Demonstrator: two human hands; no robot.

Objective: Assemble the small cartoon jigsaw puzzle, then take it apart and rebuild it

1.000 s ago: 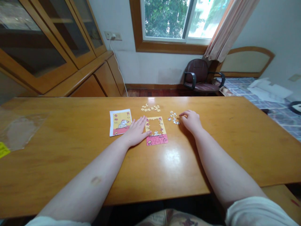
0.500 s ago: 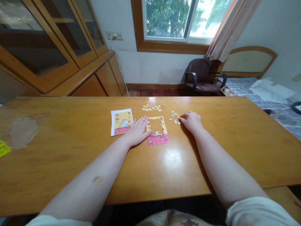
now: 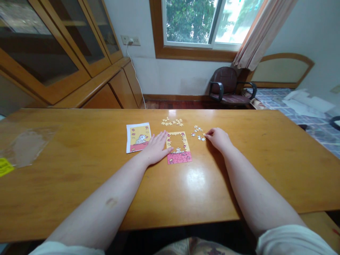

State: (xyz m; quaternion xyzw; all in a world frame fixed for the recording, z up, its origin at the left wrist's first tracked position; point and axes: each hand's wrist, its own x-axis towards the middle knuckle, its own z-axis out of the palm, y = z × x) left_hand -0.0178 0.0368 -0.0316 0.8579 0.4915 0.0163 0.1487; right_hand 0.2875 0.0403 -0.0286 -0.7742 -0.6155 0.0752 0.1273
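My left hand point(image 3: 157, 148) lies flat with its fingers spread, between the picture sheet point(image 3: 139, 138) and the partly assembled puzzle point(image 3: 180, 157). Its thumb and fingertips touch the puzzle's left edge. The puzzle has a pink lower part, a yellow border and an open middle. My right hand point(image 3: 218, 139) is pinched at the right side of a small group of white pieces point(image 3: 198, 129), and a small puzzle piece point(image 3: 204, 134) shows at its fingertips. Several yellow pieces point(image 3: 172, 123) lie behind the puzzle.
A clear plastic bag point(image 3: 30, 145) with a yellow label lies at the table's left. Behind the wooden table point(image 3: 191, 198) stand a chair point(image 3: 225, 85) and a bed point(image 3: 278, 101). A cabinet point(image 3: 87, 88) is at the back left.
My right hand has shifted slightly to the right, and the piece at its fingertips shows more clearly. My left hand stays flat by the puzzle. The view has moved slightly.
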